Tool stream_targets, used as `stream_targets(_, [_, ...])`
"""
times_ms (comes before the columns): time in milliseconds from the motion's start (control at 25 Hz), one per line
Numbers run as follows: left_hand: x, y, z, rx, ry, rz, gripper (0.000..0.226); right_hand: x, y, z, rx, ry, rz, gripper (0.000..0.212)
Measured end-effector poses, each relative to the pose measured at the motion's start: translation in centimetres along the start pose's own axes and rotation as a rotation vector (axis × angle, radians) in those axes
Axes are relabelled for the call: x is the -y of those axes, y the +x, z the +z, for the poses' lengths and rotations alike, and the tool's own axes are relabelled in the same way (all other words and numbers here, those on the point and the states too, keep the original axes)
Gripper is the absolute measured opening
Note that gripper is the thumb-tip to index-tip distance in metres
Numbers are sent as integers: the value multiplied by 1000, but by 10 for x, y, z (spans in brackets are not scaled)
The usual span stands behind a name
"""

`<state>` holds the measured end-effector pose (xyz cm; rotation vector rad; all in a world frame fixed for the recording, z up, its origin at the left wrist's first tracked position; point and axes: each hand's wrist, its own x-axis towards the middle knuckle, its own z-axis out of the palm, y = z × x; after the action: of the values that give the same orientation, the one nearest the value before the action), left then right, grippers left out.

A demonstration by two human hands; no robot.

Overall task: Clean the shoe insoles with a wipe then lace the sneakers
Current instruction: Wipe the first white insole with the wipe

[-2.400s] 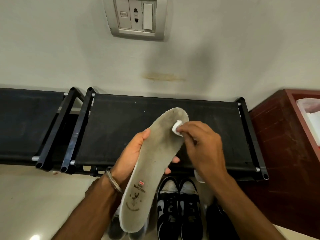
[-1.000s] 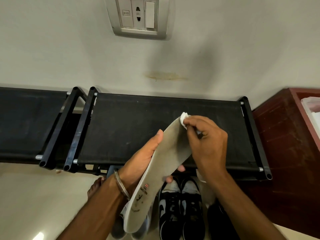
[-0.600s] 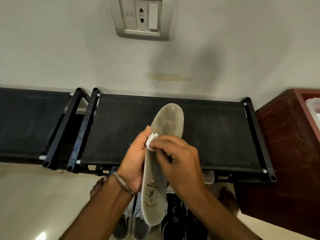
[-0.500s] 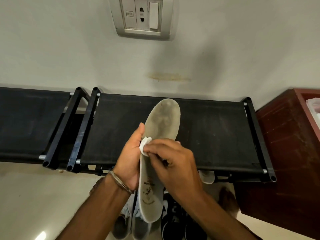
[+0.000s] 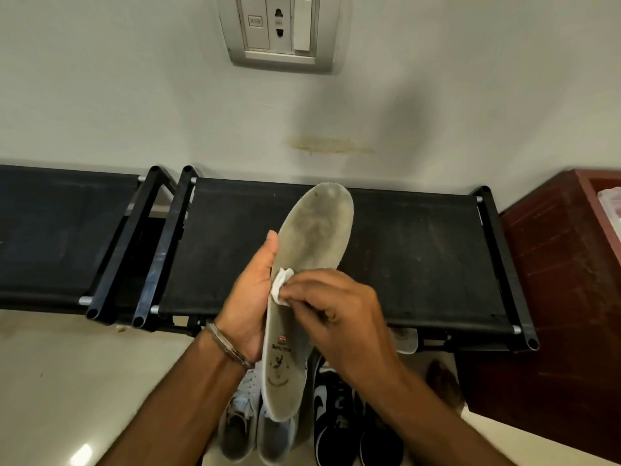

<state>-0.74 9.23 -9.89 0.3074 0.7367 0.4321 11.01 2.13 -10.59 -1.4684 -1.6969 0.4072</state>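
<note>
A long grey-white insole, dirty at the toe end and printed with a logo near the heel, stands upright over the black shoe rack. My left hand grips its left edge at mid length, thumb up along the side. My right hand pinches a small white wipe and presses it on the insole's middle. Below, on the floor, stand a pair of pale sneakers and a pair of black and white sneakers, partly hidden by my arms.
A black fabric-topped shoe rack runs along the wall, with a second one to the left. A dark red wooden cabinet stands at the right. A wall socket plate is above. Another pale insole or shoe shows under the rack.
The wipe has travelled from the insole's toe end down to its middle. The insole has swung from a rightward tilt to nearly upright.
</note>
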Motion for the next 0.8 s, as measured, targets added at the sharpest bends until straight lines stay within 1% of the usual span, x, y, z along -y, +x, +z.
stream_targets(40, [0, 0, -1, 11, 20, 23, 79, -8, 3, -4, -12, -60, -7, 18])
stream_targets(120, [5, 0, 2, 27, 119, 57, 73, -28, 10, -18, -118, -209, 61, 19])
stream_targets(200, [10, -1, 6, 12, 210, 70, 70, -40, 14, -29, -205, -239, 148, 20])
stream_targets(240, [10, -1, 7, 11, 217, 68, 70, -41, 14, -30, -215, -229, 168, 21])
stream_targets(320, [6, -3, 8, -19, 162, 57, 72, -32, 10, -22, -157, -205, 120, 19])
stream_targets(440, [-3, -4, 0, -56, 19, 7, 87, -6, -1, -2, 0, -101, 9, 17])
stream_targets(480, [-6, -4, -2, -55, -3, 0, 90, -3, -2, 1, 23, -76, -6, 17])
stream_targets(520, [-6, -5, -1, -52, -10, 4, 86, -4, -1, 1, 20, -78, -11, 16])
stream_targets(560, [-5, -4, 1, -59, -13, 16, 77, -9, 1, -1, -14, -117, -2, 15])
stream_targets(640, [0, -5, 8, -111, 5, 75, 57, -25, 7, -12, -125, -224, 50, 16])
stream_targets(680, [2, -4, 10, -146, 37, 105, 51, -33, 11, -17, -174, -253, 90, 17])
stream_targets(760, [2, -4, 10, -195, 76, 121, 48, -34, 10, -18, -191, -239, 140, 19])
stream_targets(800, [0, -4, 10, -196, 56, 103, 51, -27, 7, -14, -150, -202, 121, 19])
